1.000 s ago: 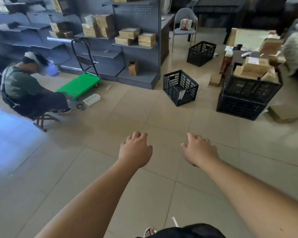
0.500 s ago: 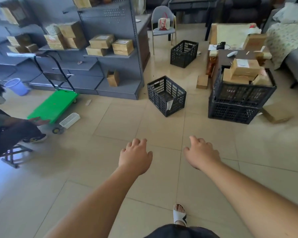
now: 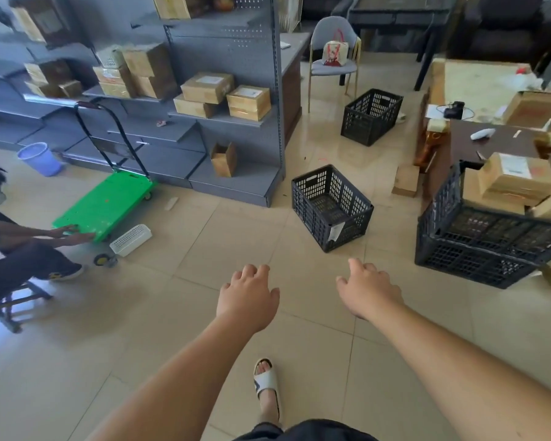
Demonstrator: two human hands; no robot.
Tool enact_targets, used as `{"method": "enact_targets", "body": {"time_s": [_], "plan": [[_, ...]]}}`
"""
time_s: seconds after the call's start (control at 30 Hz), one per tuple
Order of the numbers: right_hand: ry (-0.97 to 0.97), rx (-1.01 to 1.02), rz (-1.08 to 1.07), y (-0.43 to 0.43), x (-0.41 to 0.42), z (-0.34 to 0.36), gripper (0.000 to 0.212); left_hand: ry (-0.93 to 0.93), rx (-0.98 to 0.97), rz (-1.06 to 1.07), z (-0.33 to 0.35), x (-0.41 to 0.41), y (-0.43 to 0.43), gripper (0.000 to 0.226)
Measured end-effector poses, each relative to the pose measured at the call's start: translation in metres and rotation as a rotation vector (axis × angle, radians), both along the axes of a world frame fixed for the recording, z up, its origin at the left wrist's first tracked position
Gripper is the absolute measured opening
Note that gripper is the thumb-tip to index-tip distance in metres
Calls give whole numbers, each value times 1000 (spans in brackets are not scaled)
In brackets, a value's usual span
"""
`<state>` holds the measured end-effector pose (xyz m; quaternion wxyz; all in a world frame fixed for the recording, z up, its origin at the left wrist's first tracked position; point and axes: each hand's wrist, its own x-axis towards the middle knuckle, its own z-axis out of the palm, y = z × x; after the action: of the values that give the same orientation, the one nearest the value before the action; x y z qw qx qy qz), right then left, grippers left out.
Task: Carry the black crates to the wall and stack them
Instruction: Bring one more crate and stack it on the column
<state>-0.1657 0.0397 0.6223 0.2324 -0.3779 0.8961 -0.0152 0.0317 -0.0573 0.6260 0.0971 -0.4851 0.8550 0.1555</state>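
Nearer now: four black crates (image 3: 331,207) (both hands empty).

Black crates (image 3: 331,207) apart on floor

Beige floor tiles (image 3: 147,329) are shining under soft daylight. Grey metal shelving (image 3: 236,135) is lining the left side, a grey chair (image 3: 333,63) is standing behind it, and a dark desk (image 3: 395,14) is sitting beyond.

Bare arms, white slide sandal (image 3: 265,381)
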Motion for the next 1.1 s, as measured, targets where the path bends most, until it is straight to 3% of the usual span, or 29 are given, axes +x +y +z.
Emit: {"method": "enact_targets", "body": {"time_s": [0.37, 0.7, 0.87, 1.1], "plan": [[50, 34, -191, -178, -88, -7, 50, -31, 43, -118, -9, -73, -229, 52], [-34, 26, -342, -299, -221, -45, 52, -87, 15, -244, -18, -226, -370, 53], [-35, 8, -322, -356, -299, -48, 39, -109, -9, -285, -8, -301, -426, 53], [-63, 42, -384, -427, -372, -50, 37, -186, 9, -306, -19, -380, -509, 52]]}}
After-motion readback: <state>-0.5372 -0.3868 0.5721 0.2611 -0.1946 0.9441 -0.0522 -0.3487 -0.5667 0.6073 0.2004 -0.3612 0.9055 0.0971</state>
